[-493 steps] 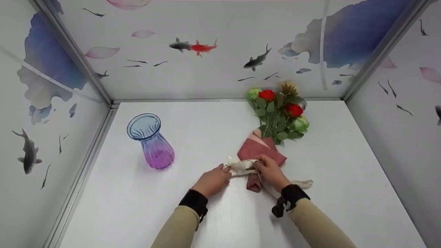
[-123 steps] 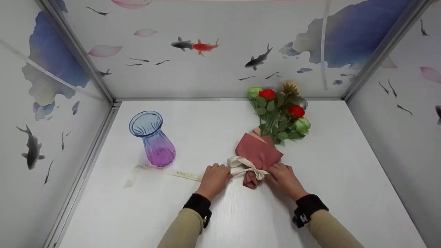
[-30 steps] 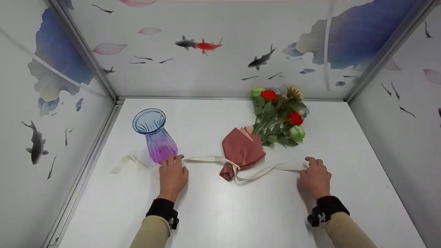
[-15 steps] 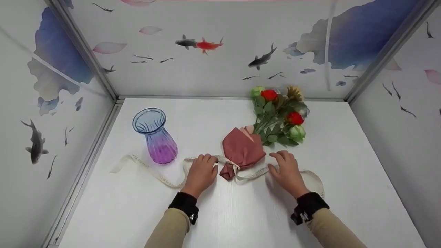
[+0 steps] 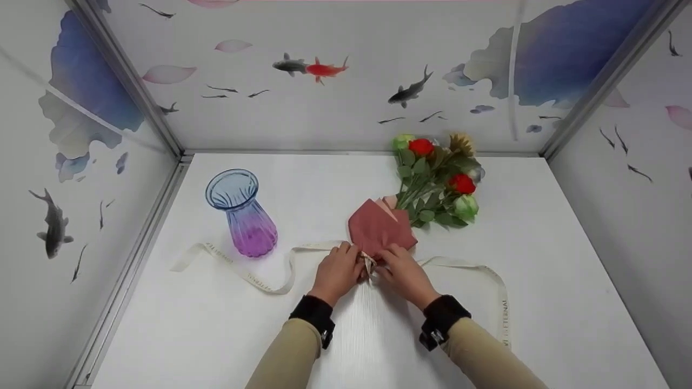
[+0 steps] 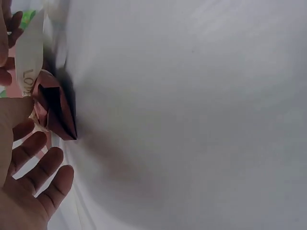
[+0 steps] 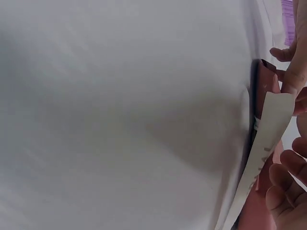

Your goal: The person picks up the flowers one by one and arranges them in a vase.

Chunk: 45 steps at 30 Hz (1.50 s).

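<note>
A bouquet's dusky red wrapping paper (image 5: 381, 227) lies flat, flowers pointing away from me. Round its gathered neck goes a cream printed ribbon (image 5: 505, 308), its two long tails trailing left and right over the table. My left hand (image 5: 338, 273) pinches the ribbon at the neck between thumb and index finger; its other fingers (image 6: 45, 167) are loosely bent. From the right, my right hand (image 5: 405, 273) pinches the ribbon close beside it. A ribbon stretch (image 7: 266, 134) runs past the folded paper end in the right wrist view. The fingers partly hide the knot.
A blue-to-purple glass vase (image 5: 246, 221) stands upright at the left, near the left ribbon tail. Red, green and yellow flowers (image 5: 438, 181) reach the back wall. Printed panels with metal corner rails enclose the white table (image 5: 551, 259) at back and sides.
A loose bow seen earlier has come undone, and the ribbon was pulled out sideways. Since then both hands have come together at the bouquet's neck; the right tail now lies along the table.
</note>
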Motion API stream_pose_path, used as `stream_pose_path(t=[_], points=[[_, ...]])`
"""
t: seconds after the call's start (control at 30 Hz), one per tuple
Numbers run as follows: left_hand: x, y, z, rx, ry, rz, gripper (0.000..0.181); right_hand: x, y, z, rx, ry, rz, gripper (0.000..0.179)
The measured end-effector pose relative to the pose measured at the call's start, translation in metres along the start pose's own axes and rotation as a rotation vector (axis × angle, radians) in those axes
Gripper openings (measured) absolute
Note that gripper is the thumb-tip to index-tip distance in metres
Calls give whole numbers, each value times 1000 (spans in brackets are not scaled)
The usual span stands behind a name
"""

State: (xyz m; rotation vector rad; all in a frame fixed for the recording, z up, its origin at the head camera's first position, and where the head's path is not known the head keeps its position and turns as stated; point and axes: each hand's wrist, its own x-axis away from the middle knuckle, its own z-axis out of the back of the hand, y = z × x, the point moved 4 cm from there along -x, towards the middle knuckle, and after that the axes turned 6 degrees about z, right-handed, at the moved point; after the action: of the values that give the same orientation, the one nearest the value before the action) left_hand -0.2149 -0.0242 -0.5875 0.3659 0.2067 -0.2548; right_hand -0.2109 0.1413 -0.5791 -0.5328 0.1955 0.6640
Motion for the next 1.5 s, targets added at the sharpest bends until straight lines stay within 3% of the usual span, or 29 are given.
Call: stream_pose_path(t=[0.23, 0.5, 0.9, 1.23, 1.5], points=[[1, 5, -3, 53, -57, 62, 19, -4, -1, -13, -12, -13, -107, 20], [2, 6, -6, 35, -59, 80, 23, -4, 0, -19, 8, 33, -87, 19], [3, 7, -17, -27, -35, 92, 20, -3, 8, -26, -16, 3, -204, 17], [2, 7, -19, 1, -39, 131, 23, 2, 15, -24, -185, 134, -199, 15], [2, 8, -18, 21, -64, 150, 22, 1, 17, -24, -321, 109, -217, 15]])
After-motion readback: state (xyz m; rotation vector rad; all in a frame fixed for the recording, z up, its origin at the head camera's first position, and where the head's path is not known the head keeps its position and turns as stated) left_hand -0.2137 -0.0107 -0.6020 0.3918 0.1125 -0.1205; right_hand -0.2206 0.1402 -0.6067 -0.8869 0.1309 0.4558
